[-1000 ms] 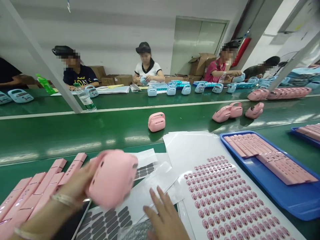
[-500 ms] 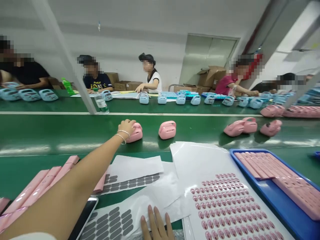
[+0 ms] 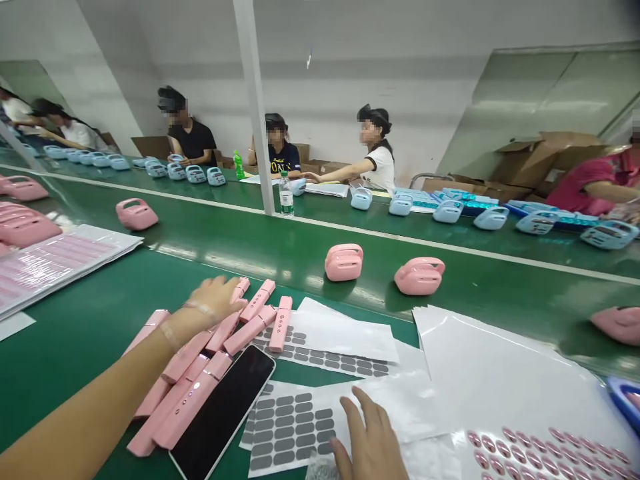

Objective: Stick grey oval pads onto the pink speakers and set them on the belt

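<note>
A: Left side first, what's on the pink pieces?
B: The left hand (image 3: 215, 300) is lying palm down over the pink plastic strips (image 3: 253, 327), fingers pressed together, touching the far end of the pile. Pinching one? Can't tell.
A: How are the strips lying?
B: They're lying in a loose, crisscrossed pile on the green workbench (image 3: 60, 373), with a black smartphone (image 3: 223, 413) resting right against the nearest ones.
A: And the other hand?
B: The right hand (image 3: 367, 440) is spread, fingers fanned, hanging over the right end of a grey oval sticker sheet (image 3: 287, 420), well apart from the strips. It isn't gripping anything visible.
A: What's around that?
B: A white backing sheet (image 3: 500, 373) and a pink-printed label sheet (image 3: 525, 453) are lying to the right.
A: Farther out?
B: Pink cases (image 3: 343, 262) are sitting on the conveyor belt (image 3: 215, 233), blue devices (image 3: 450, 212) are lining the far bench, and a co-worker (image 3: 375, 150) is reaching across it.
</note>
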`<action>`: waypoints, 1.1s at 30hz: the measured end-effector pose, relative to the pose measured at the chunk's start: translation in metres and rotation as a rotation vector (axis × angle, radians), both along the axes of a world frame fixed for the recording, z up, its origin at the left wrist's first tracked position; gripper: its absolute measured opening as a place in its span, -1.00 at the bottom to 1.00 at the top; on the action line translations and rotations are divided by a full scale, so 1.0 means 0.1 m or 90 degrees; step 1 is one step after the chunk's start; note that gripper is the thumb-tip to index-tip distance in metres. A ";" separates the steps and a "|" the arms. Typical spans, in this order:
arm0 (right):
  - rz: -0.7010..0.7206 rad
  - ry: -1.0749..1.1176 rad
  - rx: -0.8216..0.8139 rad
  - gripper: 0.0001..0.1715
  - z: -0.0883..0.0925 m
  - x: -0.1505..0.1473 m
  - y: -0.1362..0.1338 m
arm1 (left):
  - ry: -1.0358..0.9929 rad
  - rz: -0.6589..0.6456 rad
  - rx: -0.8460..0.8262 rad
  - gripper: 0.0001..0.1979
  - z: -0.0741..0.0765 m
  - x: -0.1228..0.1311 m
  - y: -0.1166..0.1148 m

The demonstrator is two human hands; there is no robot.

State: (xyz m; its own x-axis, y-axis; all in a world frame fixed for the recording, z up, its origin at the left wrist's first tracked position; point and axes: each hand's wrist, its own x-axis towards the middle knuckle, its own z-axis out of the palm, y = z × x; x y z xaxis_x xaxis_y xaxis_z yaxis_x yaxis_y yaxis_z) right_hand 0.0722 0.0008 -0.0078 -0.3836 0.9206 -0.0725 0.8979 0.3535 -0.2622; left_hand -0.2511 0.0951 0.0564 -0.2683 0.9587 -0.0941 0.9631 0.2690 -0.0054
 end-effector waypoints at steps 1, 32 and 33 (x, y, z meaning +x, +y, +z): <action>0.022 0.030 -0.015 -0.50 0.06 -0.14 0.10 | 0.007 0.029 -0.029 -0.48 -0.06 -0.13 -0.27; 0.195 0.113 -0.066 -0.76 0.52 -0.68 1.26 | -0.225 0.151 0.173 -0.57 -0.75 0.01 -1.36; 0.181 0.111 -0.069 -0.77 0.51 -0.48 1.14 | -0.261 0.167 0.183 -0.55 -0.69 0.00 -1.38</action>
State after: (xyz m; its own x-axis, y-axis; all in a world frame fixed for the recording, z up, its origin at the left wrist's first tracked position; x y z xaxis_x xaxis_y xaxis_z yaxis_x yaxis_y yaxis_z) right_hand 0.0247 0.1150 0.0432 -0.6386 0.7659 -0.0744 0.7060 0.5448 -0.4526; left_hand -0.2510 -0.0428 -0.0123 -0.4978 0.8672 0.0146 0.7714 0.4350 0.4645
